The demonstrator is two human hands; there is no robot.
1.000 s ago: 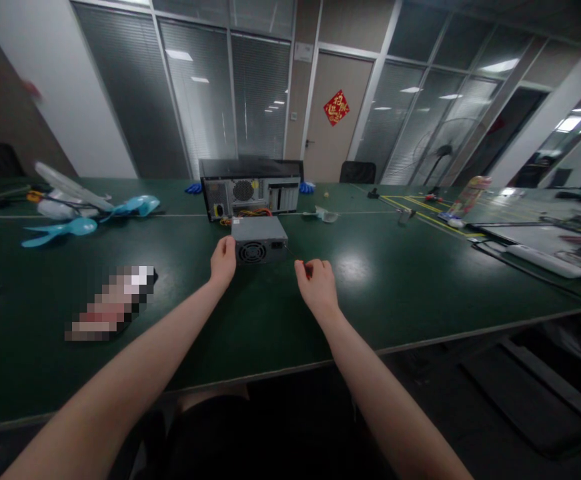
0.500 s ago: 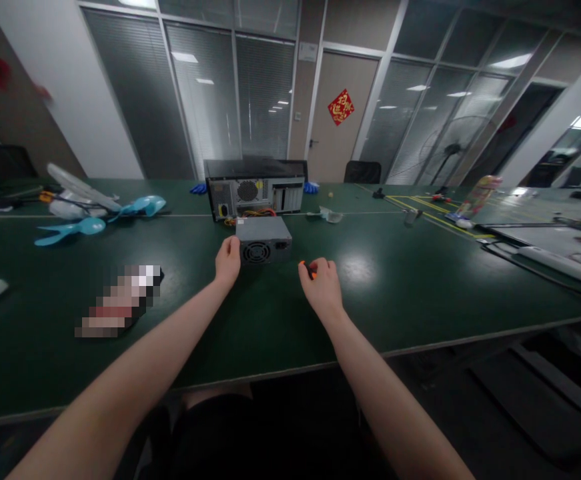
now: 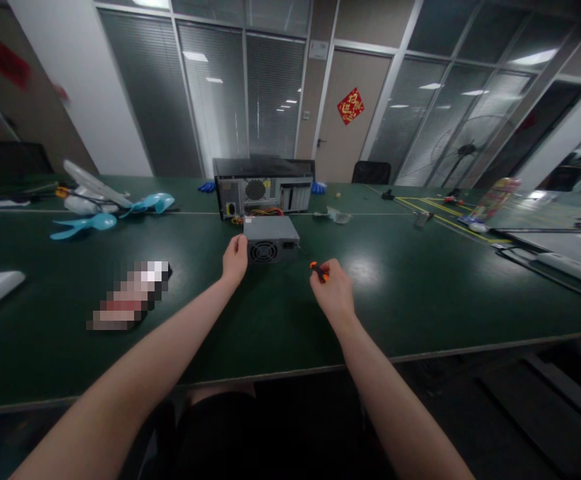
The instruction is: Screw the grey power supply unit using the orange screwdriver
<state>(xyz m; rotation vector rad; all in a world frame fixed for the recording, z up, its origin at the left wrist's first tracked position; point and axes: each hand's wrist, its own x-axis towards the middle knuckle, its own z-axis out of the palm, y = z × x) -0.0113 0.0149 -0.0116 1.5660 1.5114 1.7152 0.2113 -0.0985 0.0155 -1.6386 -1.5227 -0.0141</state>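
A grey power supply box (image 3: 271, 230) with a round fan grille sits on the green table, its coloured cables behind it. My left hand (image 3: 235, 259) is closed at the box's left side, fingers against its edge. My right hand (image 3: 333, 287) is closed on a small orange and black tool (image 3: 319, 272), to the right of the box and apart from it. Just behind the box stands an open-backed computer case (image 3: 265, 193), its rear panel facing me.
Light blue objects (image 3: 87, 225) and a white item lie at the left rear. A pixelated flat object (image 3: 133, 297) lies near my left forearm. Clear plastic (image 3: 337, 215) is right of the case. A power strip (image 3: 557, 267) with cables lies far right on the green table (image 3: 420, 300).
The whole view has shifted slightly. My right hand has turned a little, and more of the orange and black tool shows. My left hand stays at the box.
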